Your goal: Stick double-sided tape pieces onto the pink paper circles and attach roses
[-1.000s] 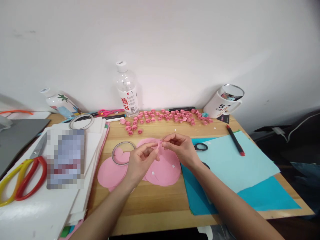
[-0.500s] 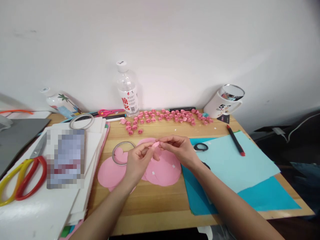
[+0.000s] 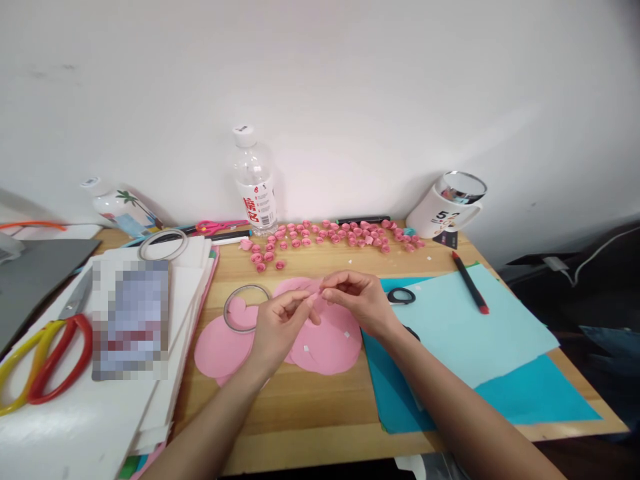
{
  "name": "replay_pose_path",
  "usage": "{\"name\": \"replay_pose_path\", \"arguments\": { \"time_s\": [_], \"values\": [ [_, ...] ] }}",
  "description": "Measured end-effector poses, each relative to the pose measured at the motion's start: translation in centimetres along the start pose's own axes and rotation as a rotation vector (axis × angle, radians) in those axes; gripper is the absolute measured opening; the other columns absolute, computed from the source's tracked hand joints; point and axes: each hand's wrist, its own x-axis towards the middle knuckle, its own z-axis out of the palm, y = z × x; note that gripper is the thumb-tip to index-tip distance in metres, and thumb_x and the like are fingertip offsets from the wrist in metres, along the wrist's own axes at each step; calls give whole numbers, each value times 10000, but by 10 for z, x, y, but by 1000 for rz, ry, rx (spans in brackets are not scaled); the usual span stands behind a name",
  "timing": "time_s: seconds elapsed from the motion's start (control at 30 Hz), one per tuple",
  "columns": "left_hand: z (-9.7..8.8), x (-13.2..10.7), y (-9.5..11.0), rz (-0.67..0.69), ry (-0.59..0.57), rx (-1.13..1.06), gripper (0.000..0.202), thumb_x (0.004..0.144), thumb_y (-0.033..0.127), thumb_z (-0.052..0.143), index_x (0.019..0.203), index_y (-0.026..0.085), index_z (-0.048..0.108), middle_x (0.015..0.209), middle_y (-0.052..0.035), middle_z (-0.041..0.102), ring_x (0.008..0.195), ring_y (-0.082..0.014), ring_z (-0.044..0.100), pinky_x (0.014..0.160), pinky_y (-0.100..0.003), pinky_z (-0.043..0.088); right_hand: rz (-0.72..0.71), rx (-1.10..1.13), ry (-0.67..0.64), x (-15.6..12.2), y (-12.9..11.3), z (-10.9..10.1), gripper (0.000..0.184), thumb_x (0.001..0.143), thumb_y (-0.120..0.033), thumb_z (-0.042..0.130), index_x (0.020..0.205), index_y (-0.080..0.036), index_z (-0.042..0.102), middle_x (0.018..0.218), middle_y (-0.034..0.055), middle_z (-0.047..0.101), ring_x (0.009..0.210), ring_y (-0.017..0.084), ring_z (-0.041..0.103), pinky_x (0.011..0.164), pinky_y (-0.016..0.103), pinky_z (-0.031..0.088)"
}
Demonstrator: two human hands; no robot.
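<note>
My left hand [image 3: 284, 325] and my right hand [image 3: 359, 301] meet over the middle of the wooden table. Between their fingertips they pinch a small pink paper piece [image 3: 316, 294], mostly covered by the fingers. Beneath them lie pink paper circles [image 3: 333, 343], with small white bits on top. Left of my left hand a roll of tape [image 3: 226, 313] rests flat over a curled pink cutout [image 3: 238, 308]. Behind the hands, many rolled pink paper flowers [image 3: 307, 241] are spread along the table's back.
A clear bottle [image 3: 256, 187] and a white mug [image 3: 447, 205] stand by the wall. On the right are blue sheets [image 3: 530, 393], a marker [image 3: 471, 283] and black-handled scissors [image 3: 402, 296]. Red-yellow scissors [image 3: 60, 360] lie on white papers [image 3: 95, 433] at the left.
The pink paper piece has turned between my fingertips and shows less now. Both hands stay in nearly the same place, and the view has shifted slightly.
</note>
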Motion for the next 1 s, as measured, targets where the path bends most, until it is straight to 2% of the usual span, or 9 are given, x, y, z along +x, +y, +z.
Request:
{"name": "replay_pose_path", "arguments": {
  "time_s": [0.13,0.5,0.6,0.8,1.0],
  "values": [
    [0,0,1,8,23,-26,145,780,235,624,863,139,695,549,7,653,575,-111,598,646,-225,483,30,-26,-19,-2,-2,1,151,666,-264,750,806,-214,724,864,39,725,773,161,646,756,322,517],
    [1,0,-2,12,-65,-69,100,780,188,609,798,144,698,578,-4,668,578,-108,606,619,-221,503,-1,-5,-18,1,4,-1,187,569,-216,815,654,-185,651,656,-15,642,583,100,555,559,238,453],
    [1,1,-1,1,-54,-91,87,769,177,613,792,143,690,565,-1,663,571,-112,610,602,-223,513,-6,-4,-19,1,3,-1,194,564,-227,818,661,-187,655,668,-10,649,605,107,564,581,243,463],
    [2,0,2,-26,3,-119,117,750,234,643,800,136,681,566,-3,647,526,-114,594,554,-237,526,25,-49,-24,-1,-3,-1,154,666,-299,749,774,-196,713,833,43,717,721,149,631,723,310,509],
    [3,0,2,-44,-4,-135,131,736,251,655,797,137,677,571,-9,650,529,-125,599,552,-254,527,13,-24,-31,-1,-1,-2,176,621,-276,785,745,-192,693,742,19,686,652,135,611,644,284,500]
  ]
}}
